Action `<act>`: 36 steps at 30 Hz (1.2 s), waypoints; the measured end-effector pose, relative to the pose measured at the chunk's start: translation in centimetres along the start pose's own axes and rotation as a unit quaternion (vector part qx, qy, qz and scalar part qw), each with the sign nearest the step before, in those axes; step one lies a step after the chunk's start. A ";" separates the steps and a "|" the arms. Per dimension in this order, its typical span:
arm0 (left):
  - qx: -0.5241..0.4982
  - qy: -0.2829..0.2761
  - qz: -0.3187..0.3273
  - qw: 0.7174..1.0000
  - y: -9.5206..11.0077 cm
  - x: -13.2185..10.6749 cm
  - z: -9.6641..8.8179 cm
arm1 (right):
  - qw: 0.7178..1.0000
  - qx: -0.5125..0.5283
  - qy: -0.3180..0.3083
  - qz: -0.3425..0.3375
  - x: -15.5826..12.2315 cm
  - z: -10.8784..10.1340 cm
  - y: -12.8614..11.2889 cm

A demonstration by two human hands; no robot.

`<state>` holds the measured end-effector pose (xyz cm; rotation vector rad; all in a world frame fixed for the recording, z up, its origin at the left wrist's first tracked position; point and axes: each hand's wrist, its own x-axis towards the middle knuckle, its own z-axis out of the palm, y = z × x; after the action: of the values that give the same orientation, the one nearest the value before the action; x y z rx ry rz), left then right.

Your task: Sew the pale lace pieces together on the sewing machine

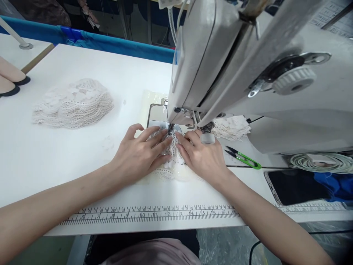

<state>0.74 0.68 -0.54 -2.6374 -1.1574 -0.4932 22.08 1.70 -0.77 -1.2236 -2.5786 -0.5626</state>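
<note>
A piece of white lace [173, 152] lies under the needle area of the sewing machine [193, 73], partly hidden by my fingers. My left hand [143, 151] rests on its left side, fingers spread and stretched towards the presser foot [171, 129]. On the lace's right side lies my right hand [202, 154], its thumb and index finger apart and touching the fabric; its other fingers are bent and partly covered by the machine. The fingertips of both hands sit close to the presser foot, on either side.
A stack of lace pieces [74, 105] lies at the left, and more lace [231, 127] sits behind my right hand. Green thread snips [244, 157], a phone [298, 186] and a coiled cord [320, 162] are on the right. A printed ruler [154, 214] runs along the front edge.
</note>
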 end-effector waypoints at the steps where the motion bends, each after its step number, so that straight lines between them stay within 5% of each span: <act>1: -0.001 -0.001 -0.001 1.000 0.0 0.0 0.1 | 1.000 -0.001 -0.001 0.000 0.0 0.0 0.0; 7: 0.014 0.016 0.002 1.000 -0.1 0.0 0.0 | 1.000 0.015 -0.004 -0.015 -0.1 -0.9 -0.1; 10: 0.009 0.039 0.037 0.999 -0.4 -0.3 -1.0 | 0.988 0.142 -0.065 -0.012 -0.1 -2.6 0.0; 13: -0.069 -0.028 0.104 0.992 -0.8 -0.6 -2.4 | 0.938 0.289 -0.191 -0.005 0.0 -4.2 0.6; 16: -0.088 -0.089 0.140 0.982 -1.1 -0.6 -3.2 | 0.907 0.342 -0.245 -0.002 0.1 -4.8 1.1; 18: -0.098 -0.096 0.108 0.985 -1.0 -0.4 -3.5 | 0.897 0.373 -0.237 0.023 0.0 -4.8 1.4; 22: -0.184 -0.152 -0.060 0.969 -0.5 0.1 -4.1 | 0.853 0.455 -0.222 0.124 -0.2 -4.6 1.4; 24: -0.200 -0.185 -0.076 0.959 -0.4 0.1 -4.4 | 0.838 0.481 -0.215 0.140 -0.2 -4.7 1.2; 29: -0.123 -0.194 0.044 0.972 -0.3 -0.9 -4.4 | 0.882 0.399 -0.245 0.051 -0.2 -5.1 0.2; 36: -0.243 -0.151 -0.099 0.953 0.0 0.5 -4.5 | 0.903 0.367 -0.207 0.085 -0.1 -4.8 -0.6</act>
<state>0.09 -0.53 3.80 -3.1142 -1.5782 -0.4700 21.88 -0.79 3.38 -1.3336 -2.5366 0.7289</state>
